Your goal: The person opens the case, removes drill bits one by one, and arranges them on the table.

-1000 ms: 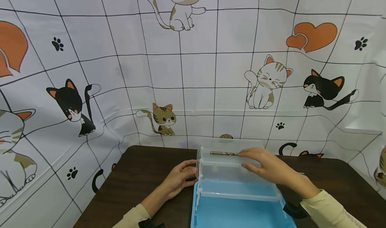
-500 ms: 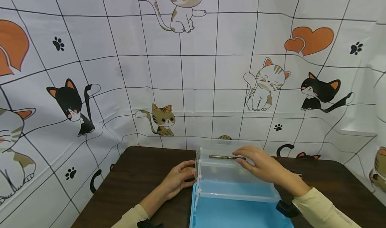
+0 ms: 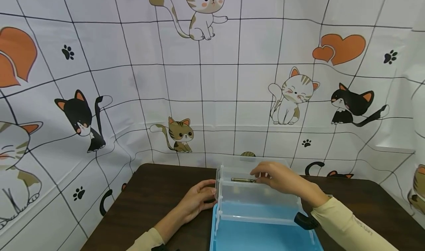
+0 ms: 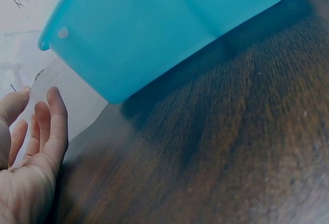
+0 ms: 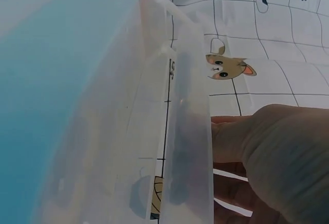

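Note:
A blue box (image 3: 262,236) stands on the table, its clear plastic lid (image 3: 259,218) swung up and leaning back. Over the lid's inner face, my right hand (image 3: 275,177) pinches one end of a metal drill bit (image 3: 241,180), whose free end points left. The right wrist view has that hand (image 5: 280,162) partly behind the translucent lid. My left hand (image 3: 197,200) rests its fingertips against the lid's left edge. In the left wrist view, its relaxed fingers (image 4: 57,112) are spread beside the lid, near the blue box wall (image 4: 139,34).
The dark wood table (image 3: 159,192) has rounded far corners. Behind it hangs a white sheet (image 3: 219,81) printed with cats and grid lines. A black wrist strap (image 3: 304,221) hangs from the right sleeve, over the box's right side.
My right hand has moved left and slightly down along the lid, its fingers closing on the drill bit, which sits lower now. The left hand stays at the lid's edge.

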The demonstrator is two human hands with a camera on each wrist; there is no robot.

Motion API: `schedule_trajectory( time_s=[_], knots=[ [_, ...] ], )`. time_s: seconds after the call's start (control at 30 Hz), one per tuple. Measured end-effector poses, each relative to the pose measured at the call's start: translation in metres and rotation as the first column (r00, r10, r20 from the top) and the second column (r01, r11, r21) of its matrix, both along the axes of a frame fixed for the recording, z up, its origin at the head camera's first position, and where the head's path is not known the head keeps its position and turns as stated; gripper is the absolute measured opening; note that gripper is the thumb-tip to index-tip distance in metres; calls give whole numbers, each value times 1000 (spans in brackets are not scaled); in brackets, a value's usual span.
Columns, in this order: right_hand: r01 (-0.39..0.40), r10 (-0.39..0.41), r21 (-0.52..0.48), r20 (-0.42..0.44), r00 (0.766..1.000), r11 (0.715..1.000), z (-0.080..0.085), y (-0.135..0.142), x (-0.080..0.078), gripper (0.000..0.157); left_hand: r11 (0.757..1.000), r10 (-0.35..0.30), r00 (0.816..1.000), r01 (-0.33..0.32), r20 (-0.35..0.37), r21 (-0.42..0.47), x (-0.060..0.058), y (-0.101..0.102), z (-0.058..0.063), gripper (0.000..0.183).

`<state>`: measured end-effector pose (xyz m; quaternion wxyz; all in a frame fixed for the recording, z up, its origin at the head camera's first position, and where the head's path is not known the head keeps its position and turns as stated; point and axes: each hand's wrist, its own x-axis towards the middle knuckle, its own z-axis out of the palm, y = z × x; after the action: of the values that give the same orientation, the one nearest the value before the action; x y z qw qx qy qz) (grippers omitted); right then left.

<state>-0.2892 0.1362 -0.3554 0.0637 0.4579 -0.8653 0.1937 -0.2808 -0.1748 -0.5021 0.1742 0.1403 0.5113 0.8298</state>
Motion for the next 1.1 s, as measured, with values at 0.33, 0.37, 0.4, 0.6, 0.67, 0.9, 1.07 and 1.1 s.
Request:
schedule_trajectory(
  time_s=[0.33,0.37,0.4,0.6,0.67,0.9,1.07,1.1],
  knots=[
    [-36,35,43,32,999,998,2,-2,-4,17,1000,-7,1000,7,10,11,-1,1,0,48],
    [-45,43,43,30,999,998,1,-2,-5,17,1000,-7,1000,7,11,11,-1,1,0,49],
    [-51,50,42,32,998,998,1,-2,-5,17,1000,-6,1000,6,11,10,-1,1,1,49],
    [-74,73,24,56,996,997,-2,-1,-6,17,1000,-5,1000,5,17,17,0,0,-1,50],
    [-78,77,18,65,995,997,-3,0,-6,17,1000,-7,1000,6,20,16,1,0,-2,50],
    [-106,107,-7,88,990,994,-5,2,-8,18,1000,-7,1000,7,15,10,0,1,-3,49],
    [-112,115,-40,89,989,993,-1,4,-10,21,1000,-9,1000,8,3,10,-2,-1,-2,48],
    [-104,108,-47,93,990,993,0,4,-10,21,1000,-9,1000,9,0,10,-2,-1,-2,48]
  ],
)
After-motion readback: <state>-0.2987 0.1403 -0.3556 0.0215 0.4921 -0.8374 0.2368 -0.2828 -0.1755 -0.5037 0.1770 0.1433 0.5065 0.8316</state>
